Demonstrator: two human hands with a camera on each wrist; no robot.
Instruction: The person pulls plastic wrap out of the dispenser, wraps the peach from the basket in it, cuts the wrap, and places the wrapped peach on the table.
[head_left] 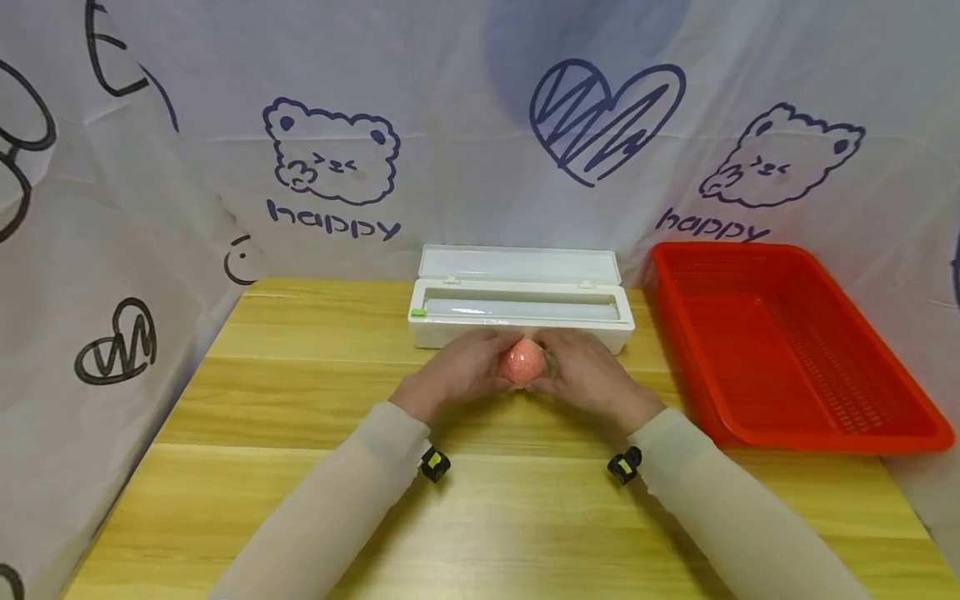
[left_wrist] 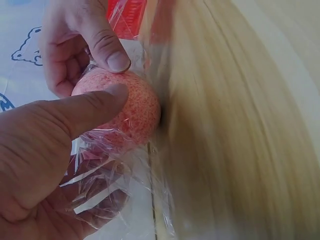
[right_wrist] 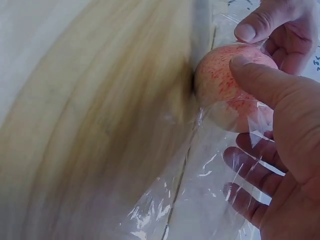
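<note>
A round, pink-red speckled fruit [head_left: 522,362], whose exact kind I cannot tell, sits low over the table between both hands. Clear cling film [left_wrist: 112,182] lies around it in creases, with loose film trailing below in both wrist views. My left hand [head_left: 472,365] holds the fruit from the left, thumb on its near side and fingers behind the film. From the right, my right hand [head_left: 588,372] holds it likewise, thumb [right_wrist: 260,80] pressed on the skin. Just behind the hands stands a white cling film box [head_left: 442,336], lid [head_left: 517,265] raised, with a film roll [head_left: 517,309] inside.
A red plastic basket [head_left: 757,342] with slotted sides stands at the table's right. The wooden table [head_left: 300,400] runs back to a white cloth [head_left: 465,150] with drawn bears and hearts, which also hangs along the left side.
</note>
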